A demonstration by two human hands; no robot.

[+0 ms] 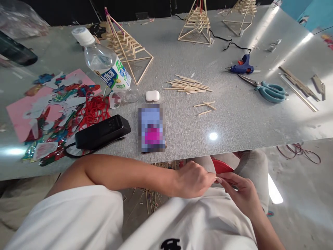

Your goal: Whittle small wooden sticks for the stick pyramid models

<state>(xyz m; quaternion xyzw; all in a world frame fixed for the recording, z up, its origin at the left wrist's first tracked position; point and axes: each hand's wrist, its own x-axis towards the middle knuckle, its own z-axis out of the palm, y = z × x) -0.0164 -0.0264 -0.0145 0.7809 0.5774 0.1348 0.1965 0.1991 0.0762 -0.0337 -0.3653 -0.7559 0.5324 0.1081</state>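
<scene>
Just past the table's front edge, over my lap, both hands meet at their fingertips. My left hand [194, 178] is curled closed with its knuckles up. The thumb and fingers of my right hand [241, 191] come together against it in a pinch. Whatever lies between the fingertips is too small or hidden to name. On the table beyond them are several short wooden sticks [205, 104] lying loose, and farther back a larger pile of sticks [187, 84]. A phone [152, 128] with a blurred screen lies to the left of these.
Stick pyramids [196, 26] stand along the back. A blue glue gun [241, 65] and scissors [272, 91] lie right. At left are a plastic bottle [110, 66], a white earbud case [152, 96], a black device [102, 132], red string [95, 110] and coloured scraps on pink paper [18, 111].
</scene>
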